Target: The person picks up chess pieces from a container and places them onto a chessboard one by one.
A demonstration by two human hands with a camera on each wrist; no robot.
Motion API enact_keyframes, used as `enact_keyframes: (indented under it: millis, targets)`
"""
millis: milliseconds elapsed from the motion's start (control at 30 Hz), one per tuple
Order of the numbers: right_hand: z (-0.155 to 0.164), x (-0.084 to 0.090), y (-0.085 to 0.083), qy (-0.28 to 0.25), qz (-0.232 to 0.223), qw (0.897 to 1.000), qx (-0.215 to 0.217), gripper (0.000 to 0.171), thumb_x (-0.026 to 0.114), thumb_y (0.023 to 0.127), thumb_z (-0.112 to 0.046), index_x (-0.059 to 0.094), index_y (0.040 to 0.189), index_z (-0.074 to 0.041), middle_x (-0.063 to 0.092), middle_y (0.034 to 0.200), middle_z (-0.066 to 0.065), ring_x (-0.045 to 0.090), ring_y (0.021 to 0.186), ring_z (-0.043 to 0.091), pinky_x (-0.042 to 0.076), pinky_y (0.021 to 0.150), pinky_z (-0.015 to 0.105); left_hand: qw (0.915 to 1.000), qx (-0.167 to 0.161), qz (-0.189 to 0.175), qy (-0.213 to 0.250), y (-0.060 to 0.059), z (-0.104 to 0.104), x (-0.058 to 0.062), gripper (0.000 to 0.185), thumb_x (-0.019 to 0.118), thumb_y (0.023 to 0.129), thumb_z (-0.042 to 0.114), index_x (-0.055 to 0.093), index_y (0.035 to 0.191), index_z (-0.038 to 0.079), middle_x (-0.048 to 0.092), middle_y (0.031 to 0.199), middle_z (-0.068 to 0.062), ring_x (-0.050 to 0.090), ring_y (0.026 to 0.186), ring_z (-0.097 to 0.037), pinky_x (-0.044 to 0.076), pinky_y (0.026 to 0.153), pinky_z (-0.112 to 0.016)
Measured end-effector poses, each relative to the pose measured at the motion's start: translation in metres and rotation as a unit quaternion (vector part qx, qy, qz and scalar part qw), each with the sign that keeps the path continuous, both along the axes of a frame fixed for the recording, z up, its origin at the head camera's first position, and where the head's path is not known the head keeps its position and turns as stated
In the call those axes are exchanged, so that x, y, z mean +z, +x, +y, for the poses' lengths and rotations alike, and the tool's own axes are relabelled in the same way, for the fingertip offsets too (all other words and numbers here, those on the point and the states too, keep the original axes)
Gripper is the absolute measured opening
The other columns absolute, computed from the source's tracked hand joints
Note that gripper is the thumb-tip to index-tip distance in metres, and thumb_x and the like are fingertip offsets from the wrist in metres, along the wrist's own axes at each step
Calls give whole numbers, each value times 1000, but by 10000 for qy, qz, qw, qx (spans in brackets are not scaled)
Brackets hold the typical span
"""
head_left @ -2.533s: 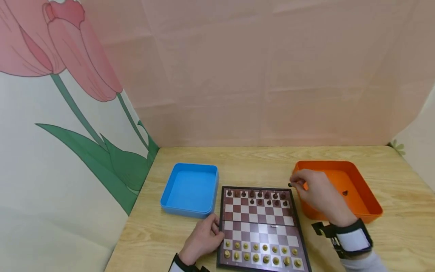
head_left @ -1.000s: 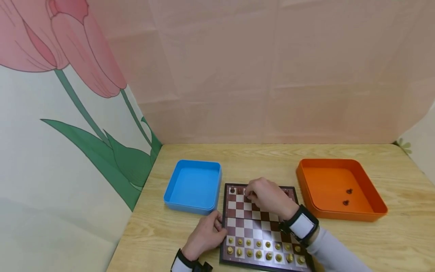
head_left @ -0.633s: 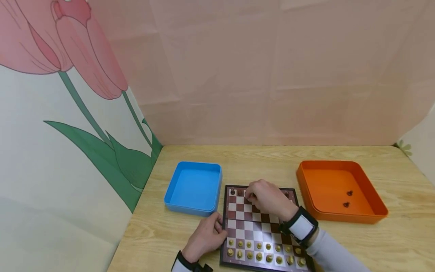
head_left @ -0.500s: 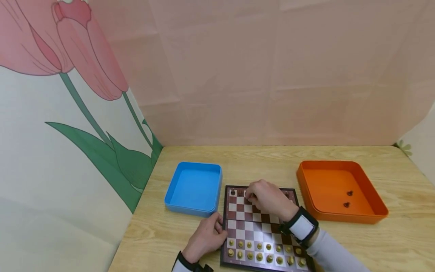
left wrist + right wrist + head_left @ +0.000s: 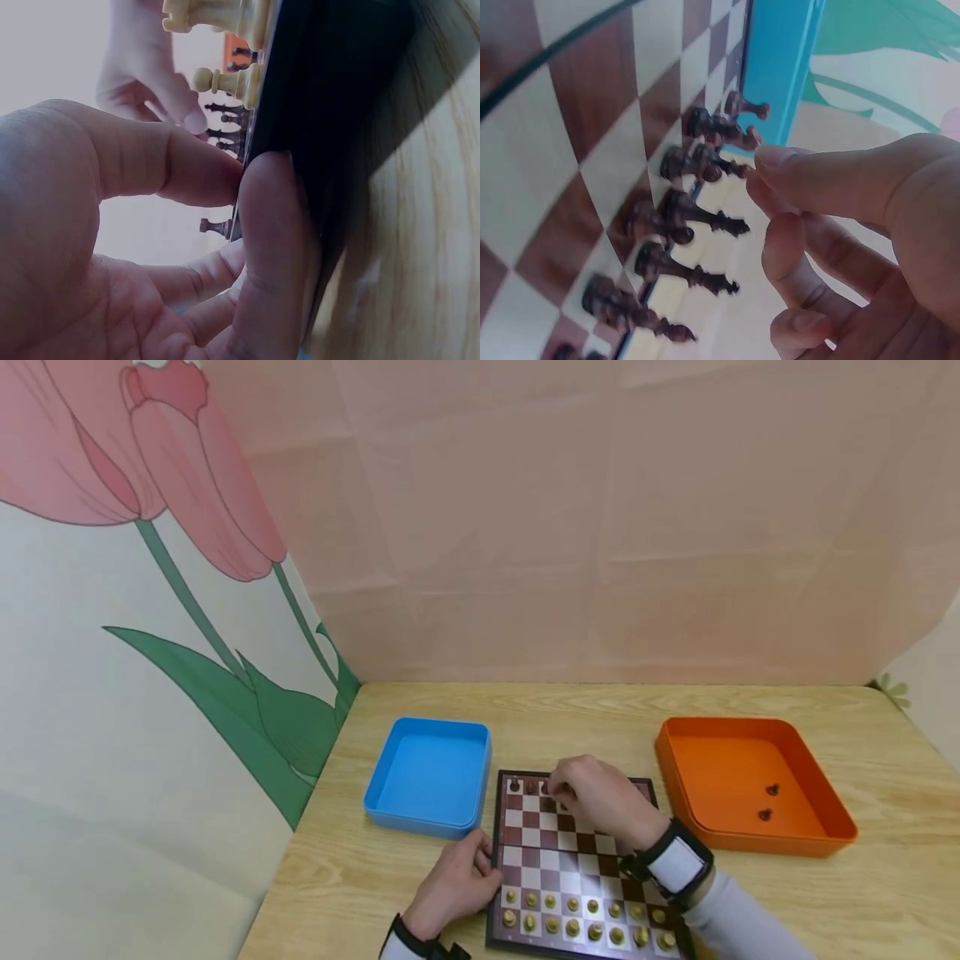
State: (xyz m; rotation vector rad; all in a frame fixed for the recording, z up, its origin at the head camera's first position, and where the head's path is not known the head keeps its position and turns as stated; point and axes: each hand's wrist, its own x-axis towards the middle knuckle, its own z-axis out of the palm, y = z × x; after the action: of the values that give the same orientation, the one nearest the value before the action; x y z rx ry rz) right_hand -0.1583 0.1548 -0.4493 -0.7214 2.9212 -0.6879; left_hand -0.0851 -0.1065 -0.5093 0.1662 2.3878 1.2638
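My left hand [image 5: 455, 881] pinches the left edge of the magnetic-looking chessboard [image 5: 543, 852]. In the left wrist view, thumb and index finger [image 5: 271, 232] lie on either side of that edge. Over the far rows, my right hand [image 5: 600, 797] has its thumb and index finger close together at the top of a dark bishop [image 5: 720, 161]. Whether they grip it cannot be told. A dark queen [image 5: 705, 214], a dark king [image 5: 686, 270] and dark pawns stand beside it. Two dark pawns [image 5: 765, 815] lie in the orange tray [image 5: 802, 842].
A blue tray [image 5: 427, 822] stands left of the board, its near right corner by my left hand. Two rows of light chess pieces [image 5: 572, 927] stand along the board's near side. A pink fabric backdrop [image 5: 480, 568] rises behind the wooden table [image 5: 600, 702].
My right hand has put a second dark pawn in the orange tray and returned to the board's far rows. Lately it shifted slightly right. My left hand keeps its hold.
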Motion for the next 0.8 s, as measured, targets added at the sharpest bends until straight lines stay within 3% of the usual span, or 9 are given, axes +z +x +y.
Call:
enact_keyframes:
  millis: [433, 800]
  targets:
    - [60, 24, -1, -143, 373, 9984, -412, 11, 81, 94, -5, 82, 103, -12, 75, 98, 1, 61, 75, 10, 54, 61, 24, 10000, 59, -28, -23, 0, 1, 1, 18, 74, 95, 14, 60, 106, 13, 62, 86, -2, 58, 77, -20, 46, 61, -32]
    - [116, 22, 7, -306, 360, 9933, -1055, 10, 81, 95, -10, 81, 105, -9, 74, 94, 2, 62, 79, 18, 55, 64, 25, 9999, 41, -26, -89, 0, 1, 1, 18, 74, 95, 16, 60, 107, 13, 62, 86, -2, 58, 77, -20, 45, 61, -32]
